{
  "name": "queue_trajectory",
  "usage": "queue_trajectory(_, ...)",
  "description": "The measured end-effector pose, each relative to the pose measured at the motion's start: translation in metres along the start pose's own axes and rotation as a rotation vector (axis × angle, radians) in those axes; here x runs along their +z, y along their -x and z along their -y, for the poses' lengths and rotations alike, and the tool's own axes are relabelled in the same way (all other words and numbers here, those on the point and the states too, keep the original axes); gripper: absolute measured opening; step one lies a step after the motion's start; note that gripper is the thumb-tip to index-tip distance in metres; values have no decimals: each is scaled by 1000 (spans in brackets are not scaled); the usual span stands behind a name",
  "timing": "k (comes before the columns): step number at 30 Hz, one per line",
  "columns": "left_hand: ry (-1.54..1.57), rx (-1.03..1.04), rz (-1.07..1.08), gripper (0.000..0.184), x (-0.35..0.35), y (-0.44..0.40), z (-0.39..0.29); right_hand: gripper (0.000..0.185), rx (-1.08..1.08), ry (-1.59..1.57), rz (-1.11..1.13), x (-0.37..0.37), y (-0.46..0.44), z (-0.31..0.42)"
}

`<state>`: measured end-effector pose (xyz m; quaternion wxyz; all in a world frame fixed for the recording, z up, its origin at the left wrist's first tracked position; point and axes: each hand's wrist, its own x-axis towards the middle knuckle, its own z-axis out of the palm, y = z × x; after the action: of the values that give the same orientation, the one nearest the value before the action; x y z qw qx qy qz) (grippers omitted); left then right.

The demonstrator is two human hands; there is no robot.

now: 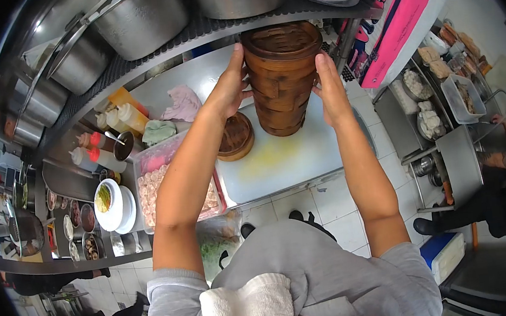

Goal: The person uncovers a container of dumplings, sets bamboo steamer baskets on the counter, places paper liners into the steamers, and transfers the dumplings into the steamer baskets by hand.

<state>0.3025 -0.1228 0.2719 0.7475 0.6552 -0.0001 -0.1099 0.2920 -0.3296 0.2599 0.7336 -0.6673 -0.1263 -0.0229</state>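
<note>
A tall stack of brown bamboo steamer baskets [284, 85] stands on the white cutting board [307, 153], topped by a woven lid. My left hand [228, 82] presses the left side of its upper part, and my right hand [333, 92] presses the right side, so the stack is held between them. Some fingertips are hidden by the baskets. A smaller bamboo steamer [236, 136] sits on the board left of the stack, partly behind my left forearm. Yellowish stains mark the board in front of the stack.
A shelf [192, 37] with large steel pots overhangs the counter's back. To the left are a tub of pinkish raw meat pieces [153, 189], white plates [110, 203], squeeze bottles [132, 118] and cloths. People and another worktable [455, 172] are nearby.
</note>
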Motion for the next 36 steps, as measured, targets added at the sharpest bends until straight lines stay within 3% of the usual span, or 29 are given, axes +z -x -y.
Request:
queue_trajectory(2,6,22,26,99,-2,1,0,70,-97,-91,-75,3,4,2)
queue_trajectory(7,4,108,25,84,4,26,-5,69,-147,-54,-92,1,28,2)
queue_trajectory(14,85,54,8,68,20,86,21,67,-122,7,-25,3,107,14)
queue_trajectory(20,-71,183,60,80,16,162,89,71,24,-214,76,-5,181,1)
queue_trajectory(21,-42,95,37,87,14,173,98,70,84,-159,76,-4,188,-12)
queue_trajectory(24,-41,15,-48,81,-10,189,150,66,242,-145,113,13,193,-63)
queue_trajectory(25,24,11,-86,79,-14,192,156,66,292,-167,92,24,192,-79)
queue_trajectory(28,318,-11,-215,71,-38,193,192,67,177,-101,227,48,185,-109)
queue_trajectory(31,326,-51,-172,70,-40,201,179,67,221,-208,269,51,174,-103)
queue_trajectory(36,130,101,-176,71,-24,209,155,64,169,-265,242,38,176,-67)
